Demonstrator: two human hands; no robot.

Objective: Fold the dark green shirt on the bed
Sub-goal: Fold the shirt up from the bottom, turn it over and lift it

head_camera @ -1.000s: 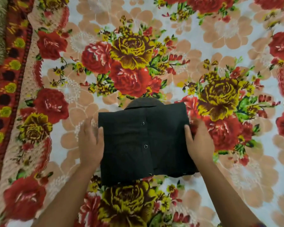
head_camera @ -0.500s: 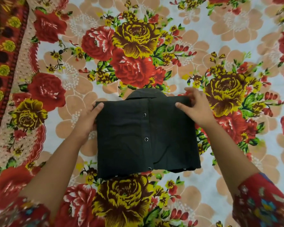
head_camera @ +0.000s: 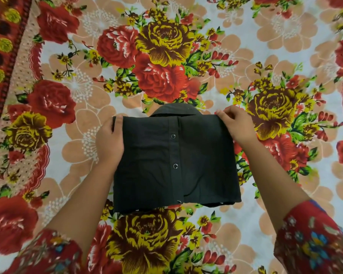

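The dark green shirt (head_camera: 176, 161) lies on the bed as a compact folded rectangle, button placket up, collar poking out at the far edge. My left hand (head_camera: 109, 139) grips the shirt's far left corner, thumb on top of the cloth. My right hand (head_camera: 237, 125) pinches the far right corner between thumb and fingers. Both forearms run along the shirt's two sides.
A floral bedsheet (head_camera: 285, 46) with red and yellow roses covers the whole bed. A red patterned border strip (head_camera: 2, 62) runs down the far left. My red printed sleeves (head_camera: 315, 244) show at the bottom corners.
Both hands slid from the shirt's middle side edges up to its far corners and took hold of them. The camera moved closer.
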